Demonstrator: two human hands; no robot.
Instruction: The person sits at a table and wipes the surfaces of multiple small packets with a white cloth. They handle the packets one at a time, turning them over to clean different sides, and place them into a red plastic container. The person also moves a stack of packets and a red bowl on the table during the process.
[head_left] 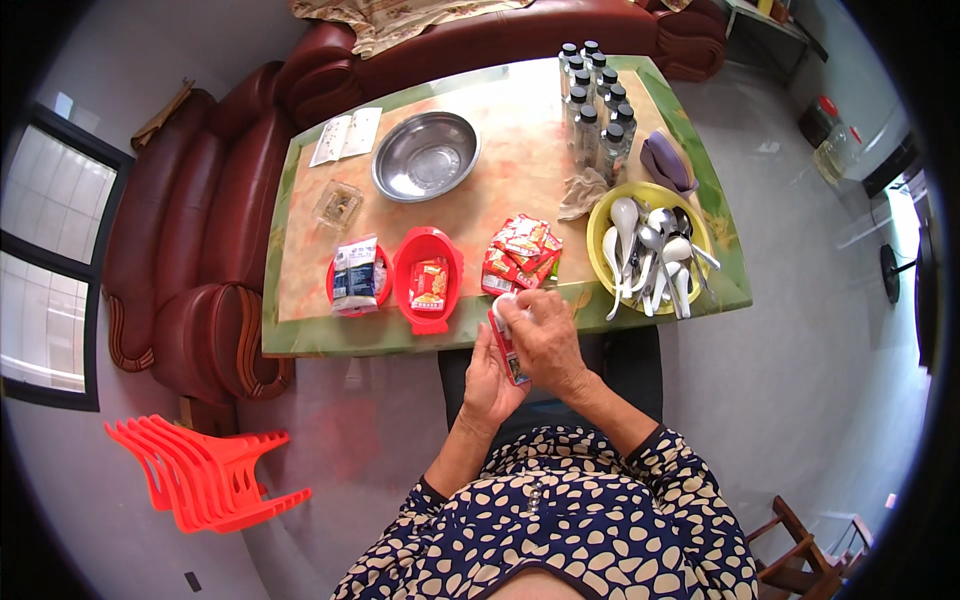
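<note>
Just off the table's near edge, my left hand (489,388) holds a narrow red packet-like item (501,337) upright, with a dark printed patch near its lower end. My right hand (550,342) is closed over the top of it, fingers pressed around a small white thing (503,303) whose kind I cannot make out. A pile of red snack packets (523,250) lies on the table beyond my hands. To its left, a red plastic basket (452,262) holds another red packet (429,284).
Farther left, a red round container (386,293) bears a blue-and-white packet (355,277). A steel basin (390,180), clear tray (339,205) and open booklet (346,137) lie beyond. At right stand a yellow bowl (597,222) of spoons, several black-capped bottles (586,135) and a purple pouch (668,163).
</note>
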